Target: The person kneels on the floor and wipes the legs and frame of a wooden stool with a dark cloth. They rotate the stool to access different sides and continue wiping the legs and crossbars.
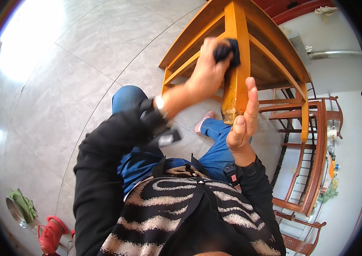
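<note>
A dark cloth is bunched in my left hand, which presses it against the upper part of a wooden table leg. That hand and its forearm are blurred. The leg belongs to an orange-brown wooden table that is tipped with its legs in view, and its near end looks worn and scuffed. My right hand is beside this worn end, fingers extended and together along the leg's right side, thumb near the tip. Whether the palm bears on the wood is partly hidden.
Red-brown wooden furniture frames stand at the right, near a white mug. A metal pipe runs along the wall. On the tiled floor at lower left are a metal basin, a green cloth and a red container.
</note>
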Motion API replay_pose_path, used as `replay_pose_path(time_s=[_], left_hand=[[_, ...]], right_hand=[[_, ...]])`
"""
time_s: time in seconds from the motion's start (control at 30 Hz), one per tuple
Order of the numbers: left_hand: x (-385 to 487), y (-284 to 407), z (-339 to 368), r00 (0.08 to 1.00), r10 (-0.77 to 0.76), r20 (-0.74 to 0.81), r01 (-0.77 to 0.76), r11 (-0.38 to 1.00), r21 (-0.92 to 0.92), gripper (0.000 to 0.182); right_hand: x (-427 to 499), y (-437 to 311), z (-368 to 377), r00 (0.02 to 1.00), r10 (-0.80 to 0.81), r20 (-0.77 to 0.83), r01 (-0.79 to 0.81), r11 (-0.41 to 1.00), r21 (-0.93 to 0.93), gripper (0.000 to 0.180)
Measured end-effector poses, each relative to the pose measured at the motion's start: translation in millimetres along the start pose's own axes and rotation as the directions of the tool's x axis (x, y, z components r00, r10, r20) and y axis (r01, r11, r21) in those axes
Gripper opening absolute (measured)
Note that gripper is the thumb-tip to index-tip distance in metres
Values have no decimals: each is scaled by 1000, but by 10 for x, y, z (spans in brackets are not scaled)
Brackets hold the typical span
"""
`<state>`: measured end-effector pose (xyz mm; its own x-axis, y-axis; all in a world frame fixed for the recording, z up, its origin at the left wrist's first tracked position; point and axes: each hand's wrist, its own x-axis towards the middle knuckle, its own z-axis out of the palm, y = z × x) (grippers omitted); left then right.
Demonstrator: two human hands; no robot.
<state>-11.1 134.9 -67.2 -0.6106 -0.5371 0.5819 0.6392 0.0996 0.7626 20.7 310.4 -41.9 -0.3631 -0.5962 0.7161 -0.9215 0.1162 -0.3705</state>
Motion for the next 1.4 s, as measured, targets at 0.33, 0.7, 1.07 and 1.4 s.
replay_pose_path(time_s=[0.33,0.7,1.07,1.4], left_hand=[[-443,215,-169,972,-190,139,214,958,-190,23],[-272,515,-203,681,-602,418,729,498,-470,32],[-13,212,-120,802,-456,387,596,663,-453,36],[-602,988,-789,512,-519,685,671,739,58,30]], right_hand=[[-33,-6,21,999,26,40,-32,985,171,71],[-55,-17,32,1000,-3,8,2,998,70,70],[-50,1,57,999,-31,7,30,980,198,73],[-1,136,-116,987,-56,151,30,985,170,86]])
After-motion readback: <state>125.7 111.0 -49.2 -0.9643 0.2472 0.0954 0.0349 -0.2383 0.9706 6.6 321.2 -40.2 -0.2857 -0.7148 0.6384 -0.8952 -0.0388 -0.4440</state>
